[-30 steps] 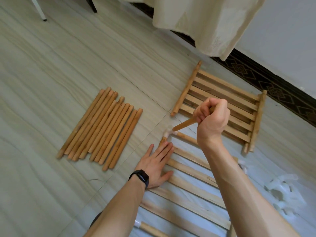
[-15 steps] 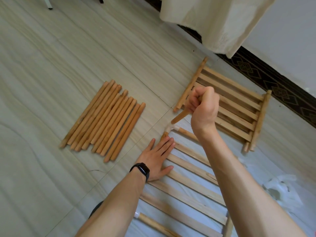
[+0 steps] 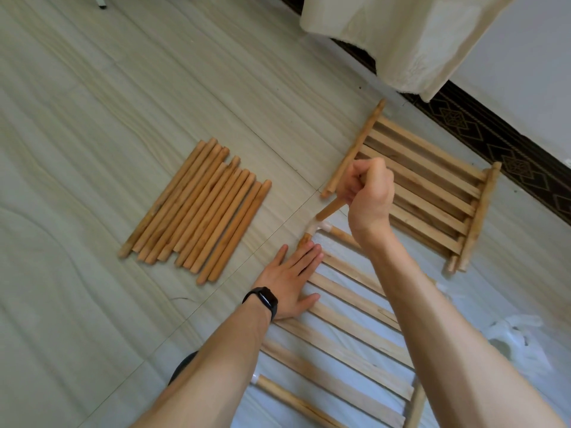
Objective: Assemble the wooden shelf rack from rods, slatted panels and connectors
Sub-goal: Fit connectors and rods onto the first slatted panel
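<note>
A slatted wooden panel (image 3: 346,332) lies flat on the floor under my arms, with a white corner connector (image 3: 318,227) fitted at its far left corner. My left hand (image 3: 289,281) presses flat on the panel's left edge, fingers straight. My right hand (image 3: 367,193) grips a wooden rod (image 3: 329,210) in a fist; the rod's lower tip hangs just above the white connector, slanting down to the left. A second slatted panel (image 3: 432,183) lies beyond my right hand.
Several loose rods (image 3: 197,208) lie side by side on the floor to the left. A white bag of connectors (image 3: 519,338) sits at the right. A cream cloth (image 3: 401,35) hangs over the far wall's dark skirting.
My right hand has carried the rod down and left, bringing its tip close above the white corner connector. My left hand stays flat on the panel.
</note>
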Demonstrator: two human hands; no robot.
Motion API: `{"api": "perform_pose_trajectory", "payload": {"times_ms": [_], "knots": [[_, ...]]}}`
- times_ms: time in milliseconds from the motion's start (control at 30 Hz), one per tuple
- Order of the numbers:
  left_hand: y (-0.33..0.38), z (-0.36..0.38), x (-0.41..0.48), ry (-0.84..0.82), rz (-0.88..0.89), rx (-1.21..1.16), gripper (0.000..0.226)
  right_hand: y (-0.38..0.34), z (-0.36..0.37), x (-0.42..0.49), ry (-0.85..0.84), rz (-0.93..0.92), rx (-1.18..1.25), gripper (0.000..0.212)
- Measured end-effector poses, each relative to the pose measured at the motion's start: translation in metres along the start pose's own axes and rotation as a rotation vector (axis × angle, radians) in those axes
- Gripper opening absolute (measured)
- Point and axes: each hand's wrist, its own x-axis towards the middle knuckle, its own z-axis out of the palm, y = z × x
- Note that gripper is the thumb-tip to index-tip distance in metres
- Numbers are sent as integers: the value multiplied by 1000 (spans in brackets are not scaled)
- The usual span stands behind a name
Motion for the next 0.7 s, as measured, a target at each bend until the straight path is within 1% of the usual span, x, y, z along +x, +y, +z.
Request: {"api": "perform_pose_trajectory", "payload": {"times_ms": [67,133,233,300,367,500,567,633,667,700], "knots": [[-2,1,1,-2,-2,10,83,-3,1,6,33,37,12,36],[-3,1,1,-2,-1,15,83,-4,7,11,44,46,-25,40],[-1,0,-1,-24,9,22,83,-6,17,8,-1,27,-108,42],[-2,-1,0,-24,-1,43,83,-5,22,2,-8,16,-83,35],[-2,-3,1,-40,-4,33,84,-5,22,1,14,33,-59,33],[0,0,-2,-40,-17,41,84,-7,20,7,48,72,-45,40],[1,-1,-2,-30,-16,46,85,-7,20,6,36,80,-70,42],[1,-1,-2,-30,-22,52,85,-7,18,7,-12,79,-125,43],[2,-1,-2,-29,-24,35,85,-5,13,7,-44,85,-171,45],[3,-1,-2,-16,-20,16,84,-4,6,5,-68,95,-216,52]]}}
